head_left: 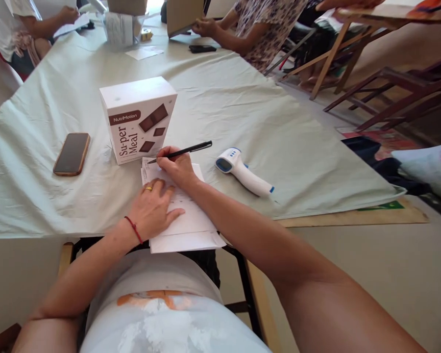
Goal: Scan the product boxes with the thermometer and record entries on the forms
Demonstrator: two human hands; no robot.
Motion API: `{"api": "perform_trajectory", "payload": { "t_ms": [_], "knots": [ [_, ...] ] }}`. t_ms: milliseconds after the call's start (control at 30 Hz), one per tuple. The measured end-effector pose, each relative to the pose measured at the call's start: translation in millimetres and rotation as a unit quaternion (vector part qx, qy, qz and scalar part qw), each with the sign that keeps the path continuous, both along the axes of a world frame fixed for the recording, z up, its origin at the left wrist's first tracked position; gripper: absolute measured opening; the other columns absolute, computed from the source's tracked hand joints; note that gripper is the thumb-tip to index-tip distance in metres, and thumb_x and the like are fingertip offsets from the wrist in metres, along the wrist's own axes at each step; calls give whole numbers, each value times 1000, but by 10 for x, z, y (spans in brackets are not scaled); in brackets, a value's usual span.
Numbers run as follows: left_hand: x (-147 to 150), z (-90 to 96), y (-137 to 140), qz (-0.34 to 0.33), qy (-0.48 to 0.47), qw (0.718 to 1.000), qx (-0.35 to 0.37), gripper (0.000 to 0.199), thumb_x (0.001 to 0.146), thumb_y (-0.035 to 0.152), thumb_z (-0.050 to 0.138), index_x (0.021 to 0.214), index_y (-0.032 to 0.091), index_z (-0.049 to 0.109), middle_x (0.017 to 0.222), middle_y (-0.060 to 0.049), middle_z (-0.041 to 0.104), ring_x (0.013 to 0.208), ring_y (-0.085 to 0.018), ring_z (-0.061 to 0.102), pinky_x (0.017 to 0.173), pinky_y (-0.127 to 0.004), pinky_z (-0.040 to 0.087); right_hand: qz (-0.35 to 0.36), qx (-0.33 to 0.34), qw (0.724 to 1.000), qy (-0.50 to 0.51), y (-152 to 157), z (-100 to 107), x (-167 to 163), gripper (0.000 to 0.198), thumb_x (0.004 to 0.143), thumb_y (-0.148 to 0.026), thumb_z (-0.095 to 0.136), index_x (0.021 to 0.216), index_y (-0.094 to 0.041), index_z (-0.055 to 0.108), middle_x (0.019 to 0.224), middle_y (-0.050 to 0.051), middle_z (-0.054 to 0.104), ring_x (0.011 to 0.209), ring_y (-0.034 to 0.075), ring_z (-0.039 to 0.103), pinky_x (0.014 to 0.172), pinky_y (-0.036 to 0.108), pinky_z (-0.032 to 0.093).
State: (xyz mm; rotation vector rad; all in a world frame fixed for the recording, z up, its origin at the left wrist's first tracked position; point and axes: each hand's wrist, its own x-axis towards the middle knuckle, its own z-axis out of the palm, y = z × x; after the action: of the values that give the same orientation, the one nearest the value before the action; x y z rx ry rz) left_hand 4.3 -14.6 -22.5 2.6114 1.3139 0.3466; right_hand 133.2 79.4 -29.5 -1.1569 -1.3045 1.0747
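Box (139, 120) upright, contents hidden | right hand (178, 167) grips pen (194, 148) | left hand (155, 206) spread on papers (193, 220)

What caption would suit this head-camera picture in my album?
Black pen in the right hand, left hand resting on white papers, a NutriMotion box and white thermometer nearby.

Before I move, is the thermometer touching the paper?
Apart. The head view shows a strip of bare tablecloth between the thermometer and the right edge of the paper.

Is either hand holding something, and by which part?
The right hand grips a black pen near its writing tip; the left hand rests on paper.
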Motion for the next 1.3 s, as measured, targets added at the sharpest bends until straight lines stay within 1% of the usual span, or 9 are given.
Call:
{"api": "perform_trajectory", "payload": {
  "t_ms": [67, 133, 267, 400, 567, 767, 967, 1167, 1300],
  "knots": [
    [-85, -44, 31, 51, 4, 998, 26, 69, 94, 57, 61, 138, 5, 55, 143, -28, 51, 137, -40, 47, 112, -52, 43, -21, 9, 1000, -19, -38, 6, -31, 16, 57, -34, 58, 66, -20, 56, 61, -3, 54, 63, 13, 47, 65, 28, 43],
    [-136, -94, 32, 71, 8, 996, 50, 78, 93, 61, 61, 139, -1, 53, 148, -31, 48, 141, -42, 43, 116, -54, 39, -33, 3, 998, -47, -69, 10, -51, 17, 58, -35, 57, 67, -20, 57, 64, -2, 56, 65, 14, 49, 67, 29, 45],
    [-141, -137, -1, 76, 21, 994, 75, 79, 94, 61, 59, 138, -4, 53, 146, -31, 51, 137, -41, 48, 115, -51, 40, -33, -18, 994, -105, -74, -8, -42, 16, 60, -35, 58, 67, -20, 58, 64, -1, 55, 66, 15, 49, 66, 30, 44],
    [-118, -123, -10, 95, 30, 991, 85, 79, 90, 63, 64, 135, -3, 57, 146, -30, 52, 132, -42, 51, 112, -51, 42, -37, 13, 993, -114, -58, -70, -26, 15, 63, -36, 55, 64, -21, 55, 63, -1, 54, 67, 16, 47, 66, 30, 44],
    [-118, -111, -3, 93, 45, 990, 93, 78, 92, 64, 61, 134, -2, 58, 144, -29, 53, 129, -40, 52, 110, -50, 44, -37, 42, 992, -116, -77, -131, -37, 13, 63, -35, 52, 64, -22, 53, 64, 0, 52, 67, 16, 48, 68, 32, 46],
    [-117, -108, -3, 92, 44, 991, 88, 78, 91, 63, 62, 133, -3, 59, 146, -26, 54, 128, -39, 52, 109, -48, 43, -32, 43, 990, -128, -80, -155, -50, 11, 63, -33, 53, 65, -22, 52, 63, -2, 52, 66, 16, 47, 68, 31, 45],
    [-100, -90, -7, 92, 45, 991, 85, 75, 91, 62, 63, 130, -2, 61, 142, -26, 56, 125, -39, 53, 107, -48, 44, -30, 44, 988, -146, -76, -179, -55, 11, 64, -33, 52, 66, -22, 52, 64, -1, 51, 66, 16, 48, 67, 32, 44],
    [-103, -87, -8, 94, 44, 990, 91, 74, 91, 62, 64, 129, -1, 61, 141, -25, 57, 125, -38, 53, 106, -49, 44, -27, 47, 985, -167, -72, -198, -51, 11, 66, -33, 53, 67, -23, 51, 65, -1, 52, 68, 17, 49, 70, 33, 44],
    [-106, -83, -10, 94, 43, 991, 88, 75, 90, 62, 64, 130, -2, 61, 142, -26, 57, 126, -39, 53, 107, -49, 44, -33, 46, 983, -172, -73, -195, -52, 10, 66, -33, 52, 67, -23, 50, 64, -1, 52, 67, 17, 48, 68, 32, 43]
  ]
}}
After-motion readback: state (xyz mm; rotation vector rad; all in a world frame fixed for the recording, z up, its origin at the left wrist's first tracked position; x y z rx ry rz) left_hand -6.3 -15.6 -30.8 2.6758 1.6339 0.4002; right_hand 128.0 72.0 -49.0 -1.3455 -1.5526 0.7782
